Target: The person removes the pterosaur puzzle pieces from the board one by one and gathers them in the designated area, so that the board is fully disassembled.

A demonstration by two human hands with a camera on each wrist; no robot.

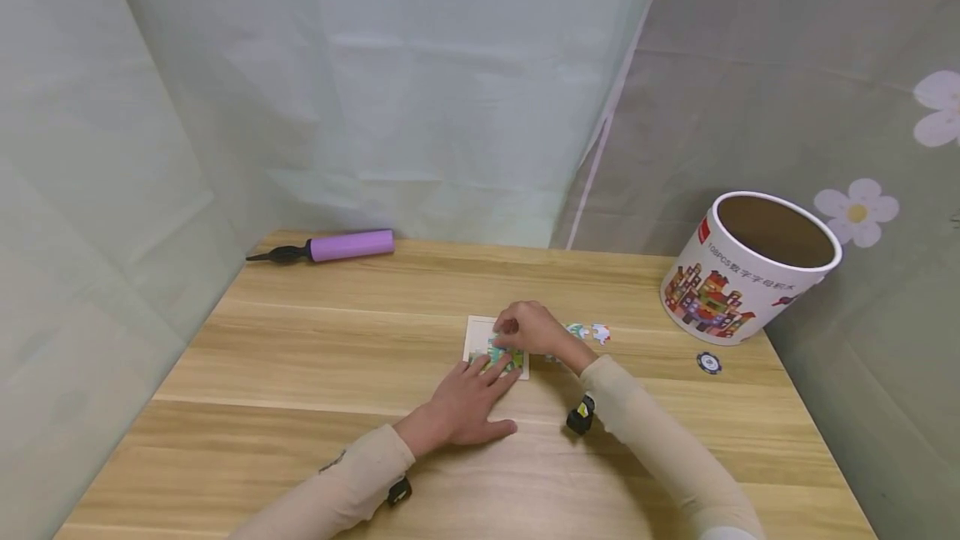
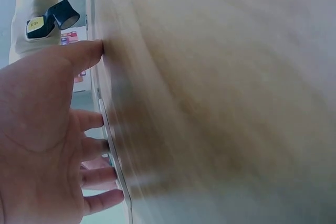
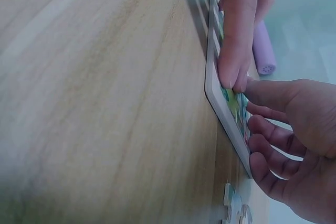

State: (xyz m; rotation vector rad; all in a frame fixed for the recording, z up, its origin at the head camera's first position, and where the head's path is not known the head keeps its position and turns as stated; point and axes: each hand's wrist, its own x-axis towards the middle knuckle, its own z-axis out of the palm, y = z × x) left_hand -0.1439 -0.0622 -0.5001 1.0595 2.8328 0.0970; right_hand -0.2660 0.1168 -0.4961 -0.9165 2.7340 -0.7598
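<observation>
Puzzle work, from what I can see on my feeds: a small puzzle board (image 1: 480,337) lies flat near the middle of the wooden table (image 1: 300,340), and both hands are on it. My read is that the job is partly done. Coloured pieces already sit in the board under the fingers, part of the pale frame at the left is bare, and a few loose pieces (image 1: 589,331) lie on the table just to the right of the board, so some fitting seems left. How many slots are open I cannot tell; the hands hide most of the picture.

The left hand (image 1: 468,407) lies flat with its fingers straight, fingertips pressing on the board's near edge; it grips nothing. The right hand (image 1: 527,327) comes over the board's right side with curled fingers (image 3: 273,137) bearing down on the pieces set there. Whether it pinches a piece between the fingertips, I cannot tell from any view.

The board looks close to square, so it has no strong long axis; its edges run roughly parallel to the table's edges, face up.

Off to the side, a purple pump (image 1: 336,247) lies at the far left, an open round tub (image 1: 746,268) stands at the right, and a small dark token (image 1: 708,362) lies in front of it.
</observation>
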